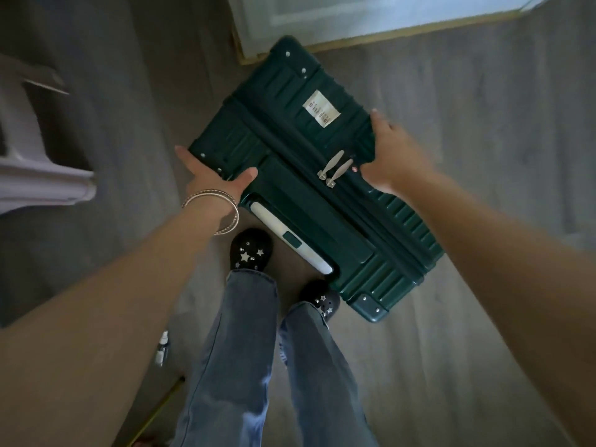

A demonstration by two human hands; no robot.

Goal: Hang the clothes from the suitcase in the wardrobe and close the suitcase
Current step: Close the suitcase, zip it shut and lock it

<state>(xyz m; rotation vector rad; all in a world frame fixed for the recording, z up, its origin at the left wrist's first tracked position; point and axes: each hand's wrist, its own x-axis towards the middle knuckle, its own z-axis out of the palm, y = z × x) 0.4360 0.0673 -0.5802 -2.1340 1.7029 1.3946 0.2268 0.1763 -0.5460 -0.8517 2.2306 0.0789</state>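
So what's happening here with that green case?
A person stands over a dark green suitcase and holds it with both hands. The left hand grips one side near a corner and the right hand grips the opposite edge. The case is closed, its two zipper pulls together at the top. No clothes are in view.

The suitcase has a dark green, ribbed hard-plastic shell with a slight sheen, metal zipper pulls and a paper sticker. The floor looks matt grey wood-grain.
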